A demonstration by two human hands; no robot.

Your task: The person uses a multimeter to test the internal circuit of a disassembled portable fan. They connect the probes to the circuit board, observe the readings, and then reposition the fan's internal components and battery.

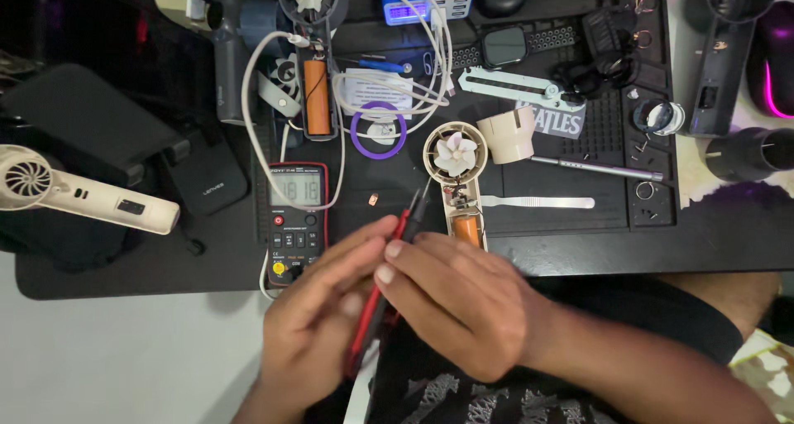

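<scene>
1. Cream plastic marks the far left: a whole handheld fan [78,194] lies on its side well left of the multimeter [295,222], partly off the black work mat [579,250], away from the hands.
2. Multimeter, the landmark here, lies flat at the mat's near edge with its display facing up, probably so it can be read at a glance. A white cable [248,110] loops up and around behind it.
3. Just behind the multimeter, a dark opened fan [314,68] lies with an orange battery cell showing; a purple ring [378,130] sits right of that.
4. Left hand [318,316], just right of and below the multimeter, has its fingers closed narrowly around the red probe [376,304], pinching it like a pen.
5. Right hand [455,304], touching the left, curls its fingers over the black probe [418,209]; both probe tips point away from the body, side by side.
6. Right of the multimeter, beyond the probe tips, lies the opened cream fan [459,184], its impeller and orange cell exposed, apparently so the tips can reach its wiring. The tips sit just beside its body; I cannot tell whether they touch.
7. Farther right lie a cream nozzle [509,134], a metal screwdriver [595,169] and a white spudger [538,201], side by side and within reach.
8. Open room is scarce: a bare strip of mat runs between the multimeter and the cream fan, and a pale desk [124,358] lies below the mat's edge.
</scene>
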